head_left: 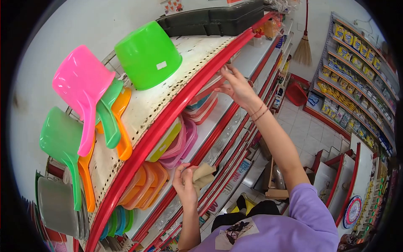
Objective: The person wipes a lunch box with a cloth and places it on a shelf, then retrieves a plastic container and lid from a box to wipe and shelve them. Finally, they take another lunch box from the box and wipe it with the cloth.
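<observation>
1. While the left hand (187,185) grips a beige cloth (203,175), the right hand (238,87) is at the end of a clear container (205,90); whether it grips is unclear.
2. Both are beside the red-edged shelf (142,157).

Hot-pink dipper (82,71), orange dipper (122,126), lime-green tub (145,52) with white sticker (161,65); shelf edge (168,112) red, shelf top (189,52) off-white, dotted dark; case (218,21) black; cloth (203,176) beige; T-shirt (289,231) lilac with pale, dark-figured print (237,233).
</observation>
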Tool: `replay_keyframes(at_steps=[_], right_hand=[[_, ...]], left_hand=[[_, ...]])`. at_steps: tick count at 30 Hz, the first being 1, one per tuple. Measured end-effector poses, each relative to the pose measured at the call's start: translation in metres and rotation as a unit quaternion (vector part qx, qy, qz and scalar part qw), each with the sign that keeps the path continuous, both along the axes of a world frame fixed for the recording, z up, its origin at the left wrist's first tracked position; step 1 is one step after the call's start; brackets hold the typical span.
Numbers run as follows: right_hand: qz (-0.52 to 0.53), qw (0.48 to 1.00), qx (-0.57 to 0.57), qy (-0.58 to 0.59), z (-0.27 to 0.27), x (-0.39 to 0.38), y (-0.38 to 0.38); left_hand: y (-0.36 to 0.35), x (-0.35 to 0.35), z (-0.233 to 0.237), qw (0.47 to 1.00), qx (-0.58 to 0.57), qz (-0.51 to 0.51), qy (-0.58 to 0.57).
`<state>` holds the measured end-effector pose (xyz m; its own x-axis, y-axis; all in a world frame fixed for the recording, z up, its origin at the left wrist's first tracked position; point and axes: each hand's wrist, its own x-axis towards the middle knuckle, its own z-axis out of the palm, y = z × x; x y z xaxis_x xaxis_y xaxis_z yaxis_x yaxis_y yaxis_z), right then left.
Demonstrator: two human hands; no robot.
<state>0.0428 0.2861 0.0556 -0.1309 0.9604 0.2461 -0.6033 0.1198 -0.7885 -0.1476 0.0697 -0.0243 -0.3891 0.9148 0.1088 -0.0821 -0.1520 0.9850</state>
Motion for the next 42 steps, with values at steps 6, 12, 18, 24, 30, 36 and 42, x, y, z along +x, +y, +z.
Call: replay_keyframes(at_steps=[6, 12, 18, 24, 30, 36, 42], right_hand=[[-0.038, 0.999, 0.022, 0.000, -0.010, -0.021, 0.023], [-0.149, 0.973, 0.101, -0.147, -0.016, -0.032, 0.042], [-0.395, 0.813, 0.241, -0.355, -0.020, -0.034, 0.055], [-0.190, 0.929, 0.203, -0.246, -0.035, -0.029, 0.083], [-0.242, 0.925, 0.239, -0.168, -0.038, -0.042, 0.069], [-0.371, 0.879, 0.238, -0.181, -0.052, -0.052, 0.063], [-0.442, 0.879, 0.162, -0.072, -0.069, -0.029, 0.009]], left_hand=[[0.002, 0.006, -0.006, 0.999, 0.008, -0.039, 0.023], [0.002, 0.006, -0.014, 0.997, 0.009, -0.052, 0.054], [0.000, 0.007, -0.021, 0.996, -0.029, -0.078, 0.018], [0.002, 0.010, -0.022, 0.993, -0.041, -0.100, 0.041], [0.006, 0.010, -0.027, 0.992, -0.038, -0.105, 0.050], [0.010, 0.025, -0.024, 0.988, -0.076, -0.138, 0.008], [0.016, 0.031, -0.034, 0.912, -0.251, -0.184, -0.266]])
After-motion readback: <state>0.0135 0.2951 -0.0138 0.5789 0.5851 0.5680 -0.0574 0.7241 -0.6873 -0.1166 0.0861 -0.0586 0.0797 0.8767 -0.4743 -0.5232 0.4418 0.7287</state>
